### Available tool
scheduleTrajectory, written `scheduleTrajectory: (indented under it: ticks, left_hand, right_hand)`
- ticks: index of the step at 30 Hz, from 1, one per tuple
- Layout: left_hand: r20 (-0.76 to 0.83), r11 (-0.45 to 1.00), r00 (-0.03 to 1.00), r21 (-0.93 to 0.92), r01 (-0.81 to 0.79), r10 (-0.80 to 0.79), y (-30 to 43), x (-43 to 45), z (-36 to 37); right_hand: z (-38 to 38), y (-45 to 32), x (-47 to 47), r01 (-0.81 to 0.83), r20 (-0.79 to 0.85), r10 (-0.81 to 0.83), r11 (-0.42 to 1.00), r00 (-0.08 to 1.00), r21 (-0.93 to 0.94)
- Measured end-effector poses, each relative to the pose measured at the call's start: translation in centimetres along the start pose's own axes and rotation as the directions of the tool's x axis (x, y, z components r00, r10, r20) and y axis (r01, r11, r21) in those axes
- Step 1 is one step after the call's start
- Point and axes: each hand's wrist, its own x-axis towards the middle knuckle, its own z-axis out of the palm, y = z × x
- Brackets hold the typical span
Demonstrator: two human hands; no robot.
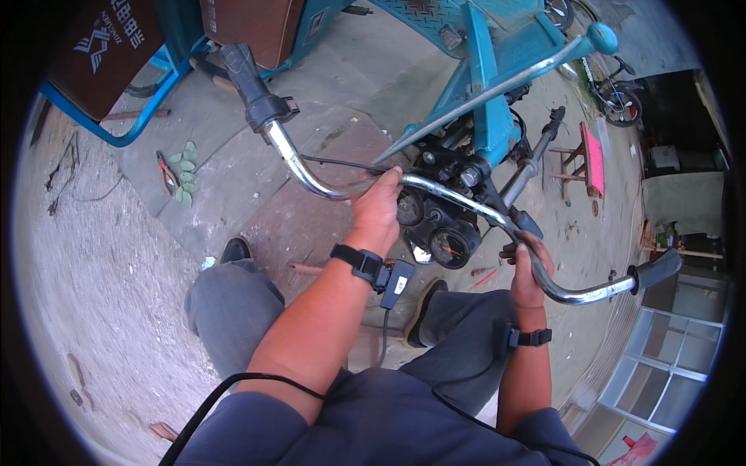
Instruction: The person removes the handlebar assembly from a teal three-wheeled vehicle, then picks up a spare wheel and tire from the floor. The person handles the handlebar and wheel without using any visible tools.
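Observation:
A bent chrome handlebar (449, 198) lies across the black fork clamp of a turquoise vehicle frame (485, 93). My left hand (377, 204) is closed around its middle-left stretch, beside a thin black cable (338, 163). Around the right-hand bend, the fingers of my right hand (529, 269) are wrapped. The bar's left end carries a black grip (238, 63) and a switch housing (271, 112); another black grip (658, 271) is at the right end. Two round gauges, one a dial (450, 247), sit just below the bar. Large bolts (470, 177) show on the clamp.
Red-handled pliers (166, 173) lie on the ground beside a leafy sprig (186, 173). At upper left are brown panels (111, 52) on a blue tubular frame (125, 138). A pink-topped wooden stool (592, 160) and a bicycle (621, 105) stand at right.

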Motion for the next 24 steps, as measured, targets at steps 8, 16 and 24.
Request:
scheduleTrajectory:
  ticks: [8,16,24]
  left_hand:
    - [-0.022,0.998,0.999,-0.050,0.036,-0.037,-0.2,1.0,-0.2]
    - [-0.032,0.994,0.996,-0.071,0.087,-0.089,-0.6,1.9,-0.6]
    - [-0.028,0.987,0.990,-0.084,0.134,-0.137,-0.9,2.4,-1.2]
  right_hand:
    - [1.1,-1.7,-0.4,-0.069,-0.025,0.070,0.996,0.997,0.061]
    - [1.0,-1.8,-0.5,-0.008,-0.002,0.008,0.999,1.000,-0.046]
    - [0.7,-0.5,-0.3,0.136,0.020,-0.135,0.980,0.991,-0.147]
